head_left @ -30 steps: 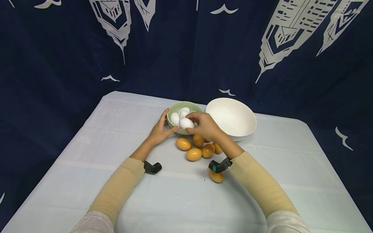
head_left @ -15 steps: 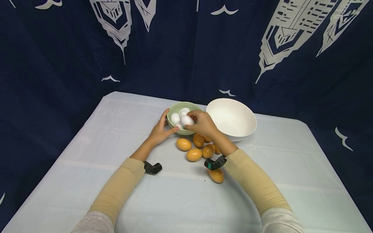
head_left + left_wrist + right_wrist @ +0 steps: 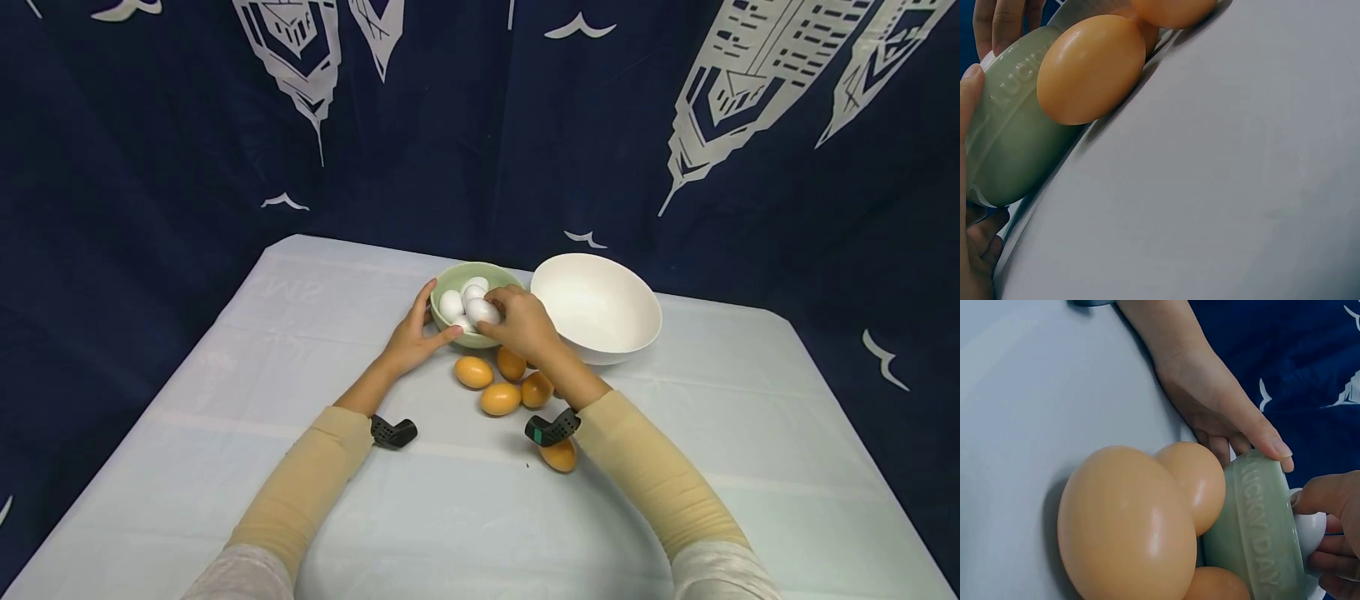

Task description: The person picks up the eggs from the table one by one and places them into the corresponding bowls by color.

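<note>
A light green bowl (image 3: 448, 277) with raised lettering holds several white eggs (image 3: 451, 305). My left hand (image 3: 408, 340) grips its left side, thumb over the near rim and fingers around the outer wall. Inside the bowl, my right hand (image 3: 527, 323) pinches a white egg (image 3: 482, 312) between thumb and fingers, on top of the others. From the right wrist, the thumb and this egg (image 3: 1311, 530) show just past the rim of the bowl (image 3: 1254, 519). Whether the egg bears on those below cannot be told.
Several brown eggs (image 3: 500, 399) lie on the white-covered table (image 3: 420, 517) in front of the green bowl. One brown egg (image 3: 559, 456) sits nearer, below the right wrist camera. A larger white bowl (image 3: 596, 300) stands to the right, before a dark blue curtain (image 3: 450, 150).
The right hand has brought the white egg slightly right and down into the green bowl, its forearm shifting a little left. The left hand keeps its hold on the bowl.
</note>
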### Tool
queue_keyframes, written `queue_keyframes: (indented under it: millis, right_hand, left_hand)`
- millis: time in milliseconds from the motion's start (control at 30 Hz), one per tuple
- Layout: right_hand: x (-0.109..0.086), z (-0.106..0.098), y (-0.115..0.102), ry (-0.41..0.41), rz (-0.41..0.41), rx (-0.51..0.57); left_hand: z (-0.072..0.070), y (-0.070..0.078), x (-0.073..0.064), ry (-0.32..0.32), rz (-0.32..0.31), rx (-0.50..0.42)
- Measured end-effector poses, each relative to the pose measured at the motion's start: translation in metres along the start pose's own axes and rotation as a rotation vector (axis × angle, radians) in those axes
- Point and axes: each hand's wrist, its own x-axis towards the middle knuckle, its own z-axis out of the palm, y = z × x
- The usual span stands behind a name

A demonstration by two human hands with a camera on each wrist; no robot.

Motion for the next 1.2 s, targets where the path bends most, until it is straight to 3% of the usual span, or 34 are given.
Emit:
queue_keyframes:
  millis: [400, 933, 1200]
  right_hand:
    - [-0.009, -0.005, 0.005, 0.029, 0.016, 0.093]
    - [-0.036, -0.022, 0.02, 0.076, 0.026, 0.232]
    - [-0.047, -0.032, 0.032, 0.097, 0.039, 0.244]
  left_hand:
    - [0.001, 0.0, 0.001, -0.008, -0.007, 0.008]
    - [0.002, -0.002, 0.001, 0.003, -0.008, 0.013]
    - [0.002, 0.0, 0.001, 0.001, -0.007, 0.016]
